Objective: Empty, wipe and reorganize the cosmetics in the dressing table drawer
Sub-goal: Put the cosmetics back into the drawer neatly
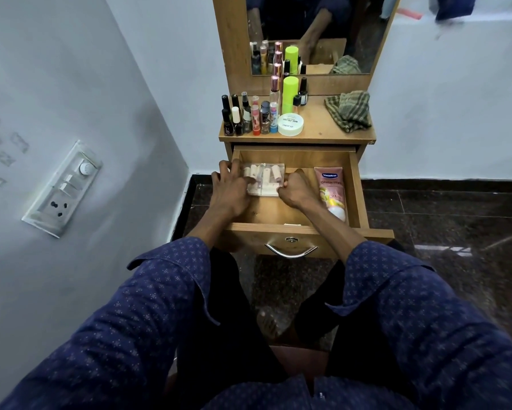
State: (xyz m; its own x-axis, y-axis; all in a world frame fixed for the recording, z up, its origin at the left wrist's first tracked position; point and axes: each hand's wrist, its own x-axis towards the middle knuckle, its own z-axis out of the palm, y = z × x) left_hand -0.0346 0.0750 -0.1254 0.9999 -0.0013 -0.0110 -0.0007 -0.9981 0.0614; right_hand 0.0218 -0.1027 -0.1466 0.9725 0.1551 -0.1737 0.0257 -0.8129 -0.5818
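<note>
The wooden drawer [356, 184] of the dressing table is pulled open. A clear plastic organiser box [266, 173] with several pale tubes stands at its back left. My left hand [229, 187] grips the box's left side, fingers curled over its edge. My right hand [297, 190] grips its right side with curled fingers. A pink Vaseline lotion tube [331, 190] lies along the drawer's right side. On the tabletop stand several nail polish bottles [242, 116], a white round jar [290, 124], a bright green can [289, 93] and a crumpled checked cloth [349, 110].
A mirror [316, 34] rises behind the tabletop. A switchboard [62, 187] is on the left wall. Dark tiled floor [444, 232] spreads to the right. The drawer front with its metal handle [290, 252] is close to my knees.
</note>
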